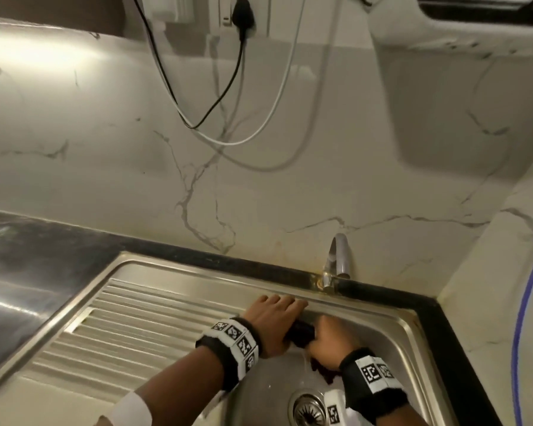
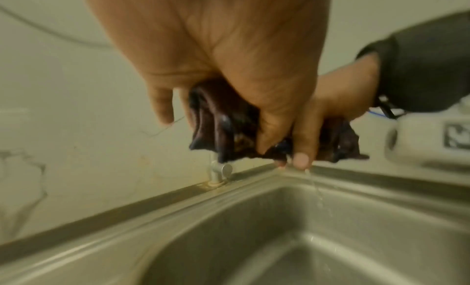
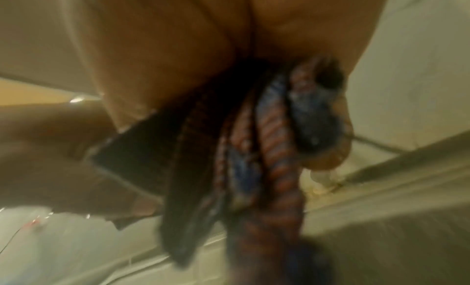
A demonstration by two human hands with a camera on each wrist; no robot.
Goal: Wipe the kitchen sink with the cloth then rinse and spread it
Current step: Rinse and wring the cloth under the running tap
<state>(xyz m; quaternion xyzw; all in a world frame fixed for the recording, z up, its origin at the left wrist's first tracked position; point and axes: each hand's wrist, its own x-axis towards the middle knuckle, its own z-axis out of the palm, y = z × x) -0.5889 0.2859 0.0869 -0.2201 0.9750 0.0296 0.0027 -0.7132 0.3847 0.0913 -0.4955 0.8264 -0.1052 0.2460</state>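
Both hands hold a dark, wet cloth (image 1: 300, 333) bunched above the steel sink (image 1: 391, 330) basin. My left hand (image 1: 274, 321) grips one end of the cloth (image 2: 223, 126), fingers curled round it. My right hand (image 1: 330, 342) grips the other end, and a dark red corner hangs below it. Water trickles from the cloth into the basin in the left wrist view. The right wrist view is blurred and shows the twisted striped cloth (image 3: 254, 148) under the palm.
The tap (image 1: 336, 256) stands at the sink's back rim, just beyond the hands. The drain (image 1: 310, 408) lies below the right wrist. A ribbed drainboard (image 1: 130, 327) extends left. Cables (image 1: 228, 87) hang on the marble wall behind. A dark counter edge borders the sink.
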